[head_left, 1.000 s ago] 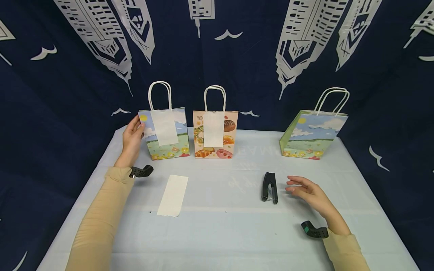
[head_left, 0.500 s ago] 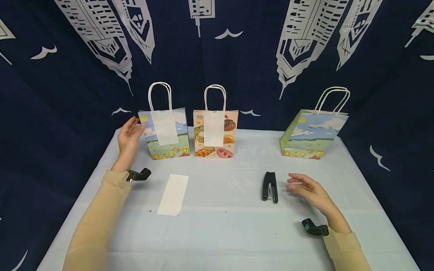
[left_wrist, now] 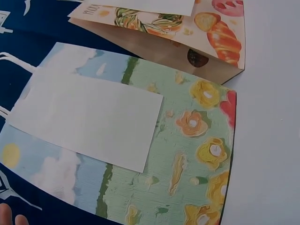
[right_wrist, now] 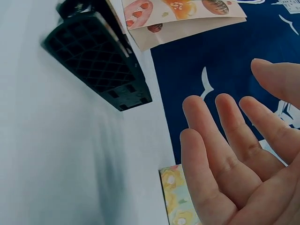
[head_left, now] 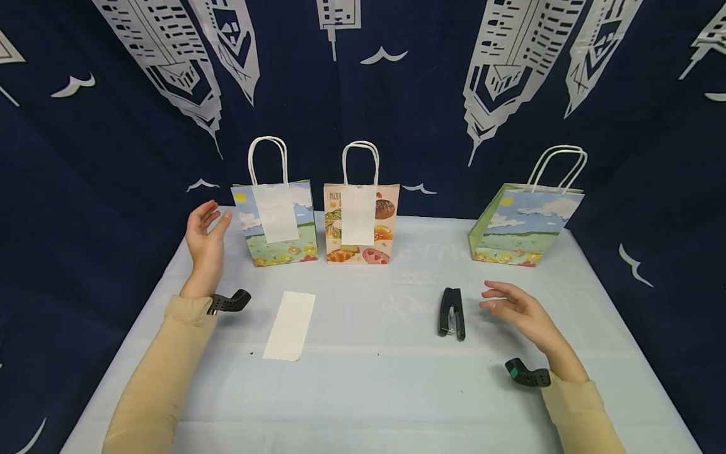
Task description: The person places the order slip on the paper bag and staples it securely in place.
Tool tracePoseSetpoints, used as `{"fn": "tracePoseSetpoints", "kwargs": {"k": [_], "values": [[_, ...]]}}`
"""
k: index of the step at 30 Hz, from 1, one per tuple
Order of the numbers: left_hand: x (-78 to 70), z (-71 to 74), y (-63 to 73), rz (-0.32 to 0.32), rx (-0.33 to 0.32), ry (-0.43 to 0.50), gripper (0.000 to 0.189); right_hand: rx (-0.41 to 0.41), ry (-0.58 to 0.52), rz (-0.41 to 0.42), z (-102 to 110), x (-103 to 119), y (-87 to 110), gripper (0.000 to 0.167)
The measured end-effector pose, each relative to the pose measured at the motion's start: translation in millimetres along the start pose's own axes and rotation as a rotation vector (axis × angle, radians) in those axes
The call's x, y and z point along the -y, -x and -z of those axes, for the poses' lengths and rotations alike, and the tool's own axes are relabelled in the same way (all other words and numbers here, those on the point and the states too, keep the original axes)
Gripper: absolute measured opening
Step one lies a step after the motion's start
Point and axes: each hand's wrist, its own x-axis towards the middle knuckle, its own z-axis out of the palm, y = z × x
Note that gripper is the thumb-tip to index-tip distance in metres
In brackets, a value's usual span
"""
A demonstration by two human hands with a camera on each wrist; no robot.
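Note:
At the left, my left hand [head_left: 206,246] is apart from a landscape-print paper bag [head_left: 303,221] that has a white paper slip [head_left: 276,214] on its front. Only fingertips of that hand enter the left wrist view, at the lower left corner. My right hand [head_left: 518,313] hovers to the right of a black stapler [head_left: 452,314], its fingers loosely extended and holding nothing. The stapler lies on its side, its base turned to the right wrist view. Beside the left bag stands a bread-print paper bag [head_left: 386,221], also with a white slip [head_left: 358,215].
A second landscape-print bag [head_left: 524,221] leans at the right rear of the table. One loose white paper slip [head_left: 290,325] lies flat at the left front. Behind the table [head_left: 363,397] hangs a dark blue printed cloth [head_left: 420,120].
My left hand has let go of the left landscape bag and drawn back to the left. My right hand has shifted slightly away from me; the bags and stapler stay put.

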Motion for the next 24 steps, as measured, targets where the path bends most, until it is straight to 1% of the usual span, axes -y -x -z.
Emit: {"fn": "tracePoseSetpoints", "kwargs": {"k": [3, 6, 8, 11, 15, 17, 21, 24], "values": [[-0.9, 0.3, 2.2, -0.001, 0.002, 0.027, 0.034, -0.001, -0.002, 0.007, 2.1, 2.6, -1.6, 0.043], [-1.1, 1.6, 4.5, 0.011, 0.018, 0.092, 0.028, -0.01, 0.003, 0.002, 3.7, 3.5, -3.2, 0.044], [-1.0, 3.4, 5.9, 0.031, 0.038, 0.136, 0.023, -0.018, 0.003, 0.0, 5.1, 3.4, -4.5, 0.045], [-0.9, 6.9, 8.3, 0.092, 0.081, 0.174, 0.017, -0.036, 0.001, 0.007, 7.3, 3.8, -7.3, 0.046], [0.0, 11.4, 11.9, 0.176, 0.147, 0.18, 0.012, -0.064, -0.002, 0.008, 10.6, 5.6, -11.9, 0.046], [0.5, 13.9, 14.1, 0.204, 0.181, 0.175, 0.009, -0.071, 0.002, 0.006, 12.1, 6.9, -14.2, 0.047], [2.5, 19.4, 19.1, 0.244, 0.257, 0.148, 0.005, -0.082, 0.012, 0.011, 15.9, 8.8, -18.3, 0.048], [4.7, 23.2, 23.1, 0.262, 0.314, 0.122, 0.005, -0.092, 0.011, 0.025, 19.3, 9.4, -21.2, 0.048]]}}
